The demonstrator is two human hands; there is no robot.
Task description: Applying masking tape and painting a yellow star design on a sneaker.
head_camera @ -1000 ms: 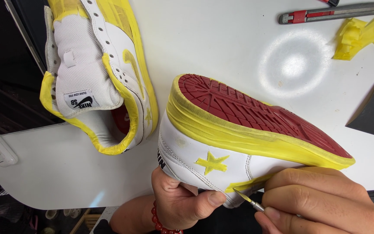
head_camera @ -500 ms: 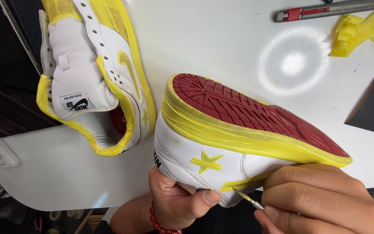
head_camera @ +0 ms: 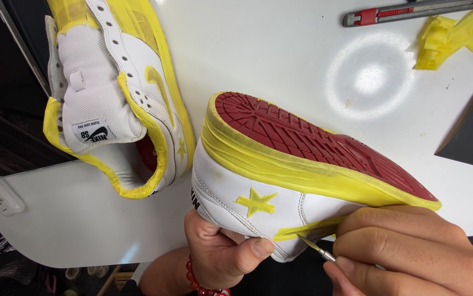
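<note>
Bright, even light from overhead. A round glare spot sits on the glossy white counter [head_camera: 369, 77], above the sole. Shadows are soft and short under the shoe [head_camera: 280, 181]. Focus is sharp throughout. The left and lower edges fall dark, and the counter's edge bows slightly.

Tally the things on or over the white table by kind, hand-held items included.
Sneakers: 2, the held sneaker and the lying sneaker
Blades: 2, the craft knife and the utility knife
Tape wads: 1, the yellow tape wad
Total: 5
</note>
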